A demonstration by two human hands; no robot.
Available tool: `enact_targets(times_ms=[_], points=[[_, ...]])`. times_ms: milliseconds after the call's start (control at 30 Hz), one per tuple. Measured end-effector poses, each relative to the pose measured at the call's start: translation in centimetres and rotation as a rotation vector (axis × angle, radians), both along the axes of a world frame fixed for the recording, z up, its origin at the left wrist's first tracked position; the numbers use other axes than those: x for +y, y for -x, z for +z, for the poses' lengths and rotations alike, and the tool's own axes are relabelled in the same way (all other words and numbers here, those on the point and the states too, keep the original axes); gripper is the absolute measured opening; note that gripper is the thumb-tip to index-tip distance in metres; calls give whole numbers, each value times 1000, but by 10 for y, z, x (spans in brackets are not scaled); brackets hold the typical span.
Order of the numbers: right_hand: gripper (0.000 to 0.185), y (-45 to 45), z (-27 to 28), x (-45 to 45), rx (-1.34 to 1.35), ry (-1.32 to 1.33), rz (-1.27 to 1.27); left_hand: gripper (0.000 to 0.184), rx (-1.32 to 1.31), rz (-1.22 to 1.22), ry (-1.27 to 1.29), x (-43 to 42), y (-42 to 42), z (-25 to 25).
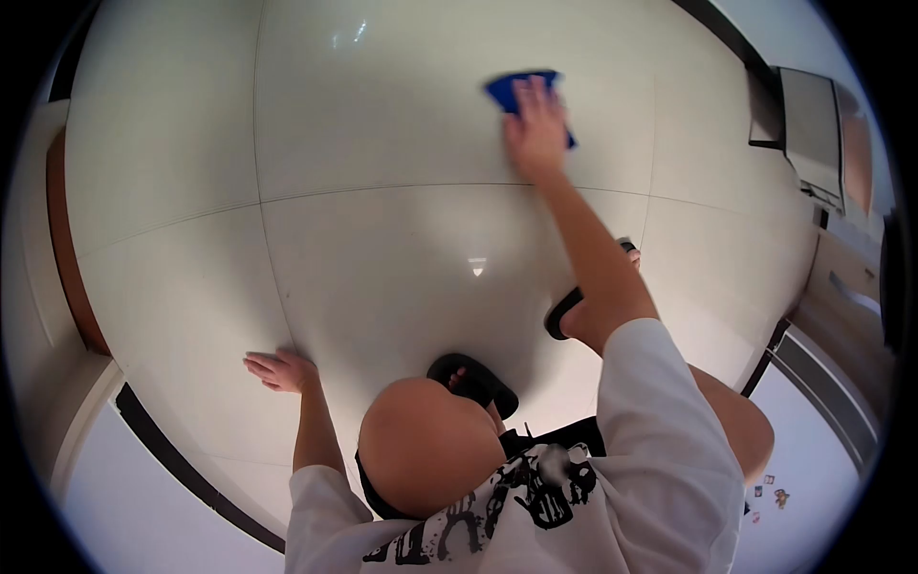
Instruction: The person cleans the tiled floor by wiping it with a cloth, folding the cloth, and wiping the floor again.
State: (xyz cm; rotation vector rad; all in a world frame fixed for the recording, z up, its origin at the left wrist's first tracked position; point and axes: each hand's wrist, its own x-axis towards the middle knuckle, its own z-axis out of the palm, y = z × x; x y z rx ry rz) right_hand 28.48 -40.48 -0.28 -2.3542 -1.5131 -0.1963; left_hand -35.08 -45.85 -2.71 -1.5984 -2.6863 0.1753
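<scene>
My right hand (pixel 538 129) reaches far forward and presses a blue cloth (pixel 504 93) against the glossy tiled floor (pixel 402 249). The cloth's left and top edges show past the fingers, and a small corner sticks out at the right of the hand. My palm and fingers hide the rest of it. At the lower left, my left hand (pixel 279 369) is held low at the floor with fingers stretched out and nothing in it. Whether its palm bears on the tile is hard to tell.
My feet, in black slippers (pixel 483 387), are on the floor between my arms. A white cabinet-like object (pixel 813 134) stands at the right. A brown wooden edge (pixel 75 249) runs along the left, and dark skirting (pixel 182 478) borders the lower-left wall.
</scene>
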Motion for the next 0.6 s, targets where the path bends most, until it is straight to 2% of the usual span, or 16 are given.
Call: enact_targets(times_ms=[100, 133, 167, 267, 400, 467, 533, 600], points=[[59, -99, -27, -88, -53, -96, -269, 75, -5, -8, 5, -1, -2, 5], [59, -116, -33, -116, -85, -21, -465, 75, -6, -13, 3, -1, -2, 5], [59, -122, -36, -133, -116, 56, -658, 75, -6, -16, 1, 0, -2, 5], [62, -105, -40, -125, -129, 110, -778, 76, 13, 6, 15, 0, 0, 2], [49, -12, -14, -61, -221, -9, -243, 76, -4, 24, 8, 2, -3, 4], [48, 65, 1, -16, -24, -78, -108, 76, -7, 22, -5, 2, -1, 3], [57, 148, 30, 15, 245, 109, 46, 76, -17, 7, -24, 1, 3, 1], [57, 226, 21, 29, 297, 73, 164, 76, -25, -2, -29, 0, 4, 2]])
